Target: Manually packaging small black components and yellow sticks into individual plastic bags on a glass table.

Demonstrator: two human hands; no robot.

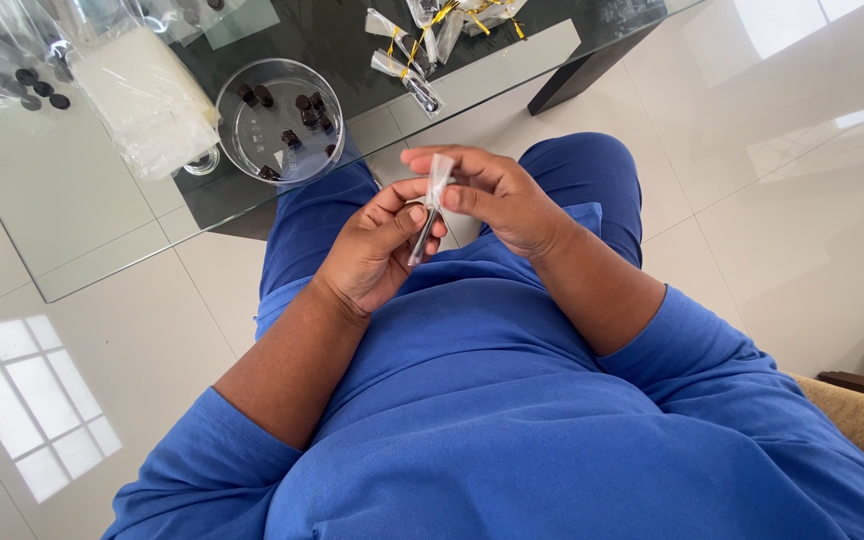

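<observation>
Both hands [442,225] pinch clear wrapper [430,205]; bowl [277,120] near on glass table [62,200]

Mid-frame, my left hand [377,250] and right hand [497,200] pinch a small clear bag [430,205]; round dish [280,125] upper left.

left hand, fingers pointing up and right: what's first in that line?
The small clear bag pinched at the left hand fingers, then the right hand just behind. Depth past them is unclear.

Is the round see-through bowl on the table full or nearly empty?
Nearly empty. The clear bowl on the glass table holds only a few small dark pieces scattered over its bottom, with bare space between them.
</observation>
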